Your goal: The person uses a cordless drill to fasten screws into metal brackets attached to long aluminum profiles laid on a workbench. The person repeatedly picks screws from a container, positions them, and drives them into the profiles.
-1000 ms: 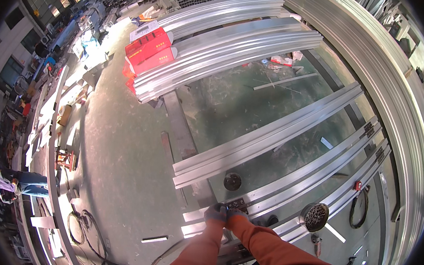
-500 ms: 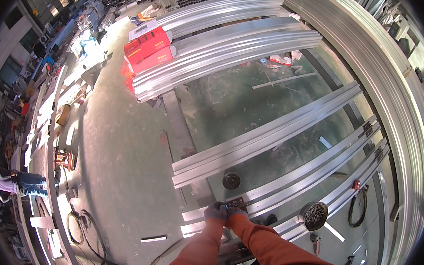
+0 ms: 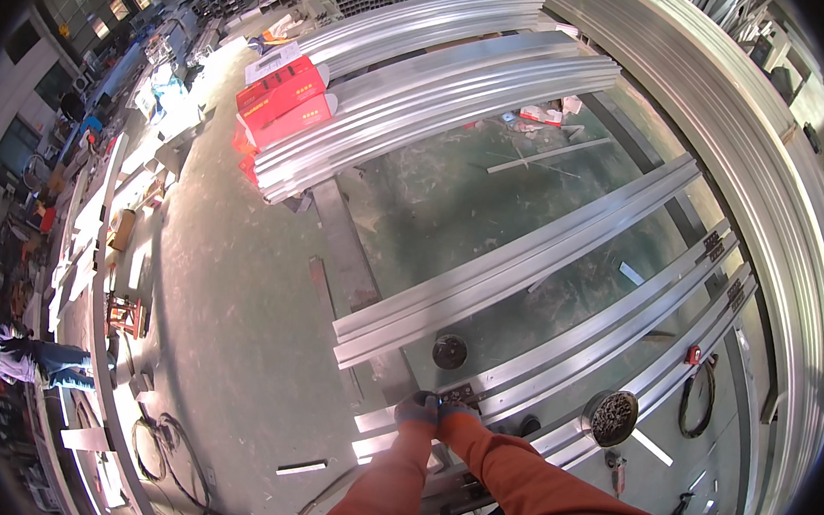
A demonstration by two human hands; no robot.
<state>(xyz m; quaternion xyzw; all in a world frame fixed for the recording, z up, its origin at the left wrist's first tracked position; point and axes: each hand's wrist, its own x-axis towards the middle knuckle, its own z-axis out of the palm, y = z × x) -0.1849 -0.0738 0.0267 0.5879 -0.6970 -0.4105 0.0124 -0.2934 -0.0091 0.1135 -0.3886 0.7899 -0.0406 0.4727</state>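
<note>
My left hand (image 3: 416, 409), in a dark grey glove, is closed at the near end of an aluminium profile (image 3: 510, 365). Right beside it, my right hand (image 3: 458, 412) is closed too, the two nearly touching. Whatever lies between the fingers is too small and hidden to name. Just beyond the hands, a dark plate with holes (image 3: 459, 394) sits on the profile's end. A second profile (image 3: 569, 444) runs alongside, nearer to me. On it stands a round container of small metal fasteners (image 3: 609, 417). A dark round container (image 3: 449, 351) stands past my hands.
A pair of long profiles (image 3: 508, 265) lies farther out across a steel support beam (image 3: 350, 243). Red cardboard boxes (image 3: 284, 102) rest on stacked profiles (image 3: 443, 105). A red tape measure (image 3: 693, 355) lies at right, a hand tool (image 3: 616, 472) below it. Cables (image 3: 169, 451) loop at left, near a person (image 3: 31, 358).
My hands stay together at the profile's end, with only slight movement. The view has shifted a little. The person at far left has changed posture slightly.
</note>
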